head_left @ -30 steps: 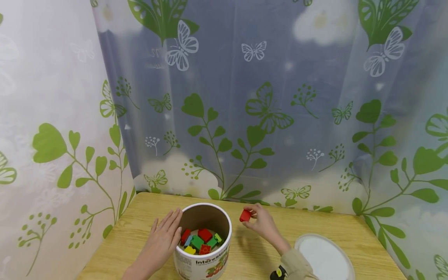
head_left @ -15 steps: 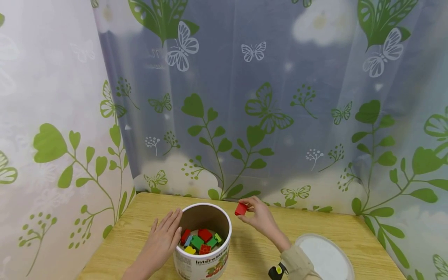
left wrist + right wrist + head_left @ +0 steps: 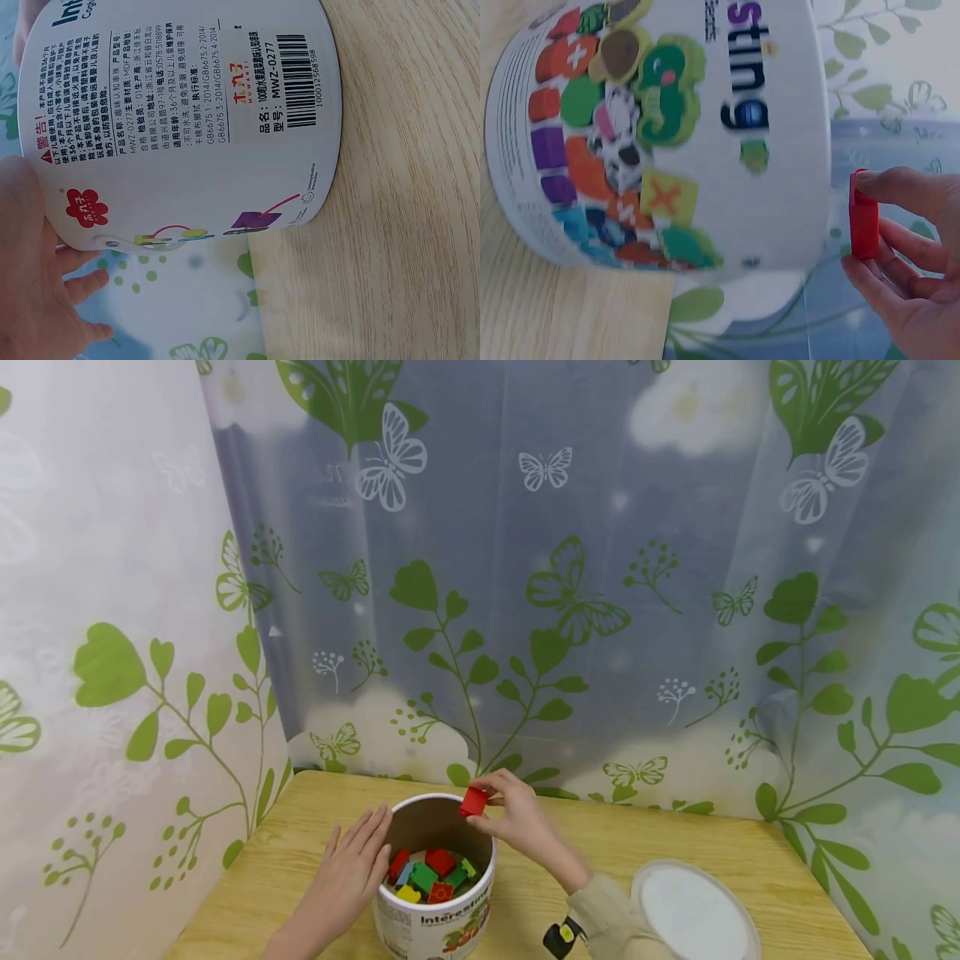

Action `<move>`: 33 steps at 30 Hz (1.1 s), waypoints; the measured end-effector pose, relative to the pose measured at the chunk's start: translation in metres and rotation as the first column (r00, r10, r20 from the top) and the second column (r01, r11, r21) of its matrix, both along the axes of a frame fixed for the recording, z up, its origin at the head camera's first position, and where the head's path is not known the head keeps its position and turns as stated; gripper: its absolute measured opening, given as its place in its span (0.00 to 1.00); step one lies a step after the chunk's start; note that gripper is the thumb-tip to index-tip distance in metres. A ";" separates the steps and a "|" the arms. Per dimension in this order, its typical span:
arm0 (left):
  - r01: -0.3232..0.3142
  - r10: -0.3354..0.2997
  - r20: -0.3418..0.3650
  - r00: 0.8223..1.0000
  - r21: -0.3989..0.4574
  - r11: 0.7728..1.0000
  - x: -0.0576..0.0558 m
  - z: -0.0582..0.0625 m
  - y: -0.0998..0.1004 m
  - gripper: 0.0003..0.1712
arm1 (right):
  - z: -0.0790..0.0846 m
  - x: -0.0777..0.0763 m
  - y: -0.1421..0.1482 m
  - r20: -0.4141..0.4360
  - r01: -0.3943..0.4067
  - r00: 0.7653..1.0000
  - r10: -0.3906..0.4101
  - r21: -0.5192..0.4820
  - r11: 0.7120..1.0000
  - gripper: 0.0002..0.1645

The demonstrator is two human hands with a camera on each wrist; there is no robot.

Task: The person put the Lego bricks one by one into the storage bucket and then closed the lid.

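Observation:
A white printed bucket [image 3: 392, 922] stands on the table, with several toy bricks inside: a green brick [image 3: 423, 878], a yellow brick [image 3: 408, 894] and red ones among them. My left hand [image 3: 343, 872] rests its straight fingers against the bucket's left rim; in the left wrist view this hand [image 3: 37, 277] lies along the bucket's upper side. Over the right rim, my right hand [image 3: 521, 818] pinches a red toy brick [image 3: 472, 802] between thumb and fingers. The right wrist view shows that red brick [image 3: 865, 217] edge-on, just beyond the rim.
A round white lid [image 3: 697, 910] lies on the wooden table [image 3: 337, 797] to the right of the bucket. Curtains printed with leaves and butterflies [image 3: 577, 585] hang close behind the table and along its left side.
My right hand has carried the red brick leftward, from beside the bucket to over its right rim. The left hand has stayed in place against the bucket.

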State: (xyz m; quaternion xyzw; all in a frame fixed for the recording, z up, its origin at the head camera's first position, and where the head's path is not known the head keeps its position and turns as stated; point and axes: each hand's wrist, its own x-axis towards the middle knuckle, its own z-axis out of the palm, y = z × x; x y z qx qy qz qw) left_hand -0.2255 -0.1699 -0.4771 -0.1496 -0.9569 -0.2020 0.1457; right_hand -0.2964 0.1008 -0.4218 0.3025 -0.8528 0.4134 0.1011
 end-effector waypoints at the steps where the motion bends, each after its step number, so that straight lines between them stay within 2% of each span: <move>1: -0.001 0.001 -0.003 1.000 0.000 1.000 0.000 0.000 0.000 0.30 | 0.000 0.001 -0.004 0.003 -0.012 1.000 0.012 0.011 1.000 0.25; 6: -0.007 0.007 -0.015 1.000 -0.008 1.000 0.000 -0.001 0.001 0.29 | -0.002 0.004 -0.022 -0.001 -0.042 0.999 0.043 0.100 0.994 0.27; 14: -0.008 0.008 -0.012 1.000 -0.010 1.000 0.001 0.001 0.001 0.29 | -0.011 0.007 -0.038 -0.038 -0.070 0.996 0.081 0.240 0.968 0.26; 26: -0.003 0.002 -0.022 1.000 -0.005 1.000 0.000 0.000 0.000 0.29 | -0.021 0.008 -0.050 -0.057 -0.024 0.997 0.053 0.420 0.907 0.24; 30: 0.001 -0.001 -0.029 1.000 -0.002 1.000 0.000 -0.001 -0.001 0.29 | -0.025 0.008 -0.050 -0.075 -0.010 0.996 0.046 0.432 0.902 0.26; 33: 0.002 -0.002 -0.030 1.000 0.002 1.000 0.000 -0.001 -0.001 0.29 | -0.026 0.008 -0.049 -0.084 -0.011 0.995 0.048 0.401 0.916 0.25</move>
